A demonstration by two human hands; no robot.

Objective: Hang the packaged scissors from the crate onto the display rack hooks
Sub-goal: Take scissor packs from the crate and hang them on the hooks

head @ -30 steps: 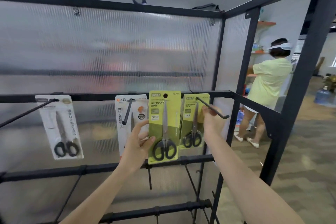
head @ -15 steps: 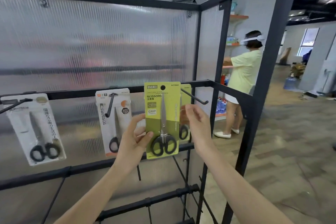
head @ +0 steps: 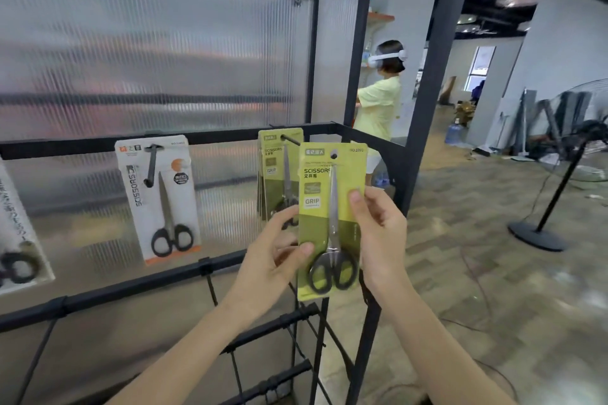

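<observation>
A: Start at the left. What's on the rack?

B: A white scissors pack (head: 160,197) hangs from its hook (head: 152,164), well apart from the green packs (head: 274,171) on the right-hand hook (head: 289,139). That's my target, I'd say.

A: And your hands?

B: My left hand (head: 274,255) pinches the lower left edge of the green scissors pack (head: 330,220), thumb in front, fingers behind. My right hand (head: 378,233) grips its right edge, thumb on the face. Two hands keep the card flat and upright, with the hang hole (head: 334,152) at the top.

A: Any room?

B: The pack is in the air, in front of the hung green ones and off the hook tip. The corner post (head: 424,128) stands close on the right, so I'd come in from the front.
</observation>
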